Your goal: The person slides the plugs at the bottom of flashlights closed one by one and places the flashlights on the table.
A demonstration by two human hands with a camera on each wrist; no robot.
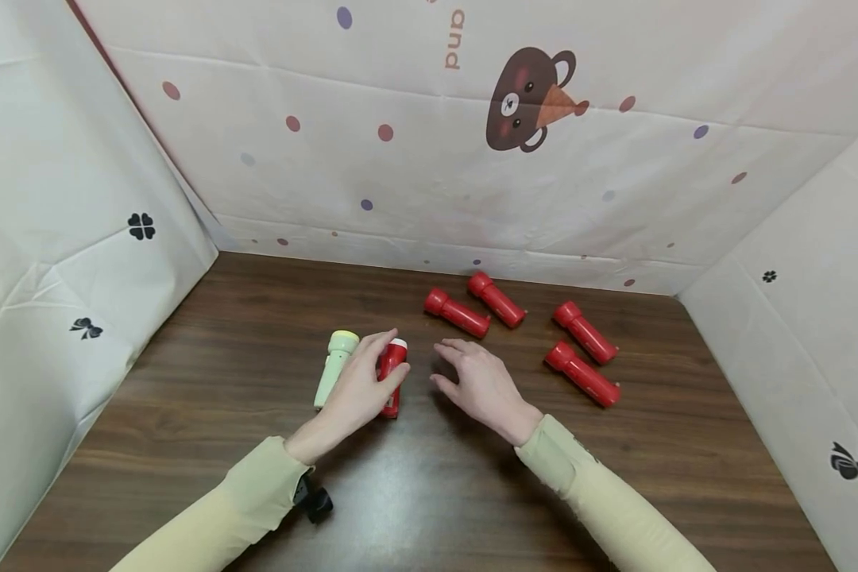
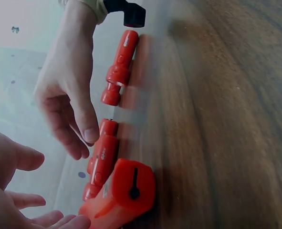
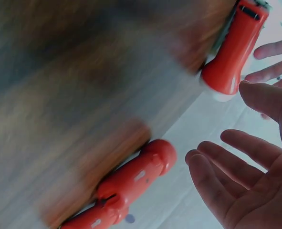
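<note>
My left hand (image 1: pixel 360 388) is over a red flashlight (image 1: pixel 393 357) with a white rim, partly hiding it in the head view. Its fingers are spread loosely beside the flashlight in the left wrist view, not wrapped around it. Just left of that hand lies a pale green flashlight (image 1: pixel 334 372) with a yellowish lens end. My right hand (image 1: pixel 482 385) hovers over the table to the right of the red flashlight, fingers relaxed and nothing in them. In the right wrist view, a gap separates the right hand (image 3: pixel 255 176) from the red flashlights (image 3: pixel 136 176) behind it.
Toward the back and right of the dark wooden table (image 1: pixel 400 500), several more red flashlights (image 1: pixel 583 375) lie at a slant, two of them near the back edge (image 1: pixel 496 299). White printed sheets (image 1: pixel 415 175) enclose the table at the back and both sides.
</note>
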